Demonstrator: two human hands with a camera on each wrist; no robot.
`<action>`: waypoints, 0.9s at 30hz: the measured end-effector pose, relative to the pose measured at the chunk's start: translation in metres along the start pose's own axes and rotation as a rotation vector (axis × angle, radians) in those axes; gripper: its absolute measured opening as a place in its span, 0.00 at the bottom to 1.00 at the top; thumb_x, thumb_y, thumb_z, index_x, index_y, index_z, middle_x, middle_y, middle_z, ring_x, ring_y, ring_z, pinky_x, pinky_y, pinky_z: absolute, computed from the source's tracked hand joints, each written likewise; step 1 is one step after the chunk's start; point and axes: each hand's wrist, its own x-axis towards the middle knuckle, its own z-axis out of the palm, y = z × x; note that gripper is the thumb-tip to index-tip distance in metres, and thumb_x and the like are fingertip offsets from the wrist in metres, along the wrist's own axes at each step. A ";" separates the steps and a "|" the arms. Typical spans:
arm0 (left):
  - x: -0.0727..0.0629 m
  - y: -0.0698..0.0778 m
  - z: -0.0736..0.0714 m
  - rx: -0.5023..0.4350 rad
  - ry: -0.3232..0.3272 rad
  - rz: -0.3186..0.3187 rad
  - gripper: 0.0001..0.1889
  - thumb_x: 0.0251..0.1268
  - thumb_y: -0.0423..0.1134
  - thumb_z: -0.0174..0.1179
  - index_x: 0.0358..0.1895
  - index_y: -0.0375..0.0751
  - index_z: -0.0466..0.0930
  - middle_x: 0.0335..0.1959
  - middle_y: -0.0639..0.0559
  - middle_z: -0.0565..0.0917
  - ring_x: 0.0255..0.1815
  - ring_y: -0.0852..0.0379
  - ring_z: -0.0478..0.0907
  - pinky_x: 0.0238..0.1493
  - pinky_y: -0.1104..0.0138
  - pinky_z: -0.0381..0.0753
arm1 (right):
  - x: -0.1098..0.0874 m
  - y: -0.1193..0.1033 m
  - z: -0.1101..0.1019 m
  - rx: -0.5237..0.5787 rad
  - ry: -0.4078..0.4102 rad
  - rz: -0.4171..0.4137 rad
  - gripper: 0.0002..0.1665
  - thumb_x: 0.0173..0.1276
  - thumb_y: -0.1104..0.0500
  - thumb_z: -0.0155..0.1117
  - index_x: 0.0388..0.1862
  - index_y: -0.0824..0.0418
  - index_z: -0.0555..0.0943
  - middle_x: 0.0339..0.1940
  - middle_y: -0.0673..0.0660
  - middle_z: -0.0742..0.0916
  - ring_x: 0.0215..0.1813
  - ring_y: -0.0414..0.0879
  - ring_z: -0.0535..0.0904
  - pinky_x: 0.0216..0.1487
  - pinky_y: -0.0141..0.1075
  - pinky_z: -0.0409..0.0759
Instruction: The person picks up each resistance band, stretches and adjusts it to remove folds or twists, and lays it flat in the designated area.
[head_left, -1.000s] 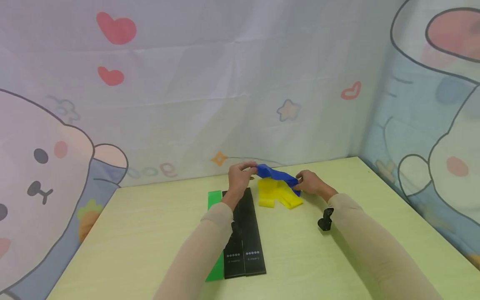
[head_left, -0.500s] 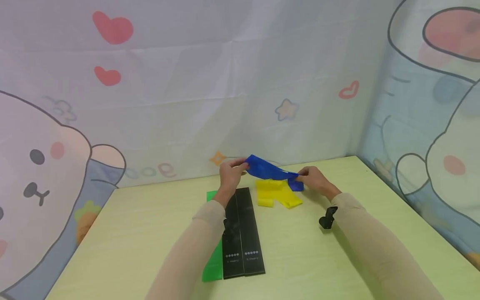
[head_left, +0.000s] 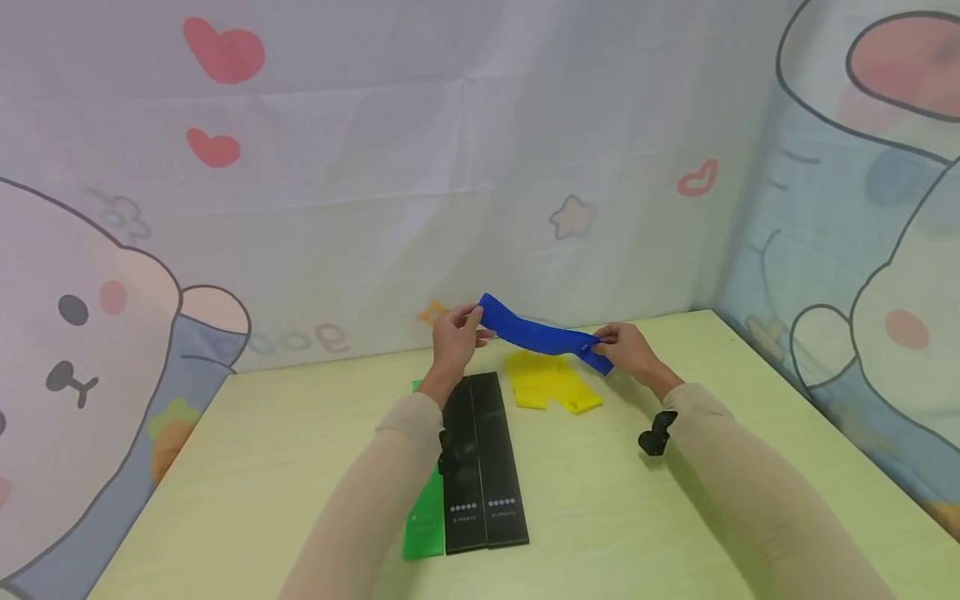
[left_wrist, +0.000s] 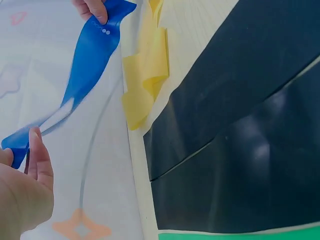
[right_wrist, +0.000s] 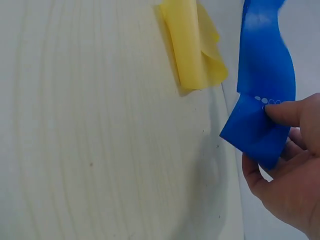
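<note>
A blue resistance band (head_left: 536, 335) is stretched loosely in the air between both hands, above the table's back edge. My left hand (head_left: 454, 346) pinches its left end, which sits higher. Near the other end, my right hand (head_left: 628, 350) pinches the band between thumb and fingers. A short tip of the blue band (right_wrist: 250, 132) hangs past the right thumb, beside a printed row of dots. Beneath it on the table, a yellow band (head_left: 552, 385) lies loosely folded.
Two black bands (head_left: 498, 467) lie flat side by side, left of the yellow one. A green band (head_left: 425, 525) lies along their left side, partly behind my left forearm. A printed cloth wall (head_left: 375, 208) rises behind the table (head_left: 300, 467).
The blue band has gone from crumpled to drawn out lengthwise. My left hand has moved left and up with its end; my right hand has shifted slightly right and up.
</note>
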 end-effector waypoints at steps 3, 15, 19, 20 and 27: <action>0.000 0.000 -0.002 -0.021 -0.025 -0.015 0.18 0.78 0.39 0.55 0.62 0.32 0.78 0.50 0.37 0.84 0.33 0.50 0.88 0.32 0.71 0.85 | 0.000 0.002 0.000 -0.021 -0.010 0.012 0.21 0.73 0.60 0.61 0.58 0.73 0.79 0.54 0.69 0.84 0.50 0.58 0.80 0.55 0.46 0.81; 0.002 0.004 -0.005 0.032 -0.018 -0.012 0.20 0.76 0.41 0.57 0.61 0.30 0.79 0.54 0.37 0.83 0.48 0.43 0.86 0.48 0.61 0.85 | -0.004 0.005 -0.001 0.010 -0.048 0.019 0.24 0.72 0.52 0.65 0.57 0.70 0.81 0.47 0.65 0.86 0.35 0.47 0.80 0.35 0.33 0.82; 0.002 0.003 -0.007 0.020 -0.007 -0.004 0.19 0.68 0.38 0.67 0.56 0.30 0.81 0.48 0.37 0.86 0.48 0.40 0.85 0.47 0.62 0.86 | -0.007 0.005 0.000 0.037 -0.077 0.024 0.25 0.71 0.52 0.67 0.57 0.69 0.82 0.48 0.65 0.86 0.33 0.46 0.80 0.33 0.34 0.84; 0.002 0.003 -0.007 0.019 -0.004 -0.006 0.18 0.66 0.36 0.67 0.56 0.30 0.81 0.47 0.37 0.86 0.48 0.39 0.84 0.47 0.63 0.86 | -0.007 0.005 0.000 0.042 -0.082 0.022 0.24 0.71 0.52 0.67 0.58 0.68 0.82 0.48 0.65 0.86 0.33 0.46 0.80 0.33 0.34 0.84; 0.002 0.004 -0.011 0.024 0.001 -0.010 0.13 0.66 0.32 0.66 0.50 0.27 0.83 0.44 0.38 0.85 0.45 0.42 0.85 0.48 0.61 0.86 | -0.009 0.007 -0.002 0.096 -0.135 0.008 0.23 0.68 0.54 0.70 0.56 0.68 0.83 0.46 0.64 0.85 0.36 0.48 0.82 0.37 0.37 0.86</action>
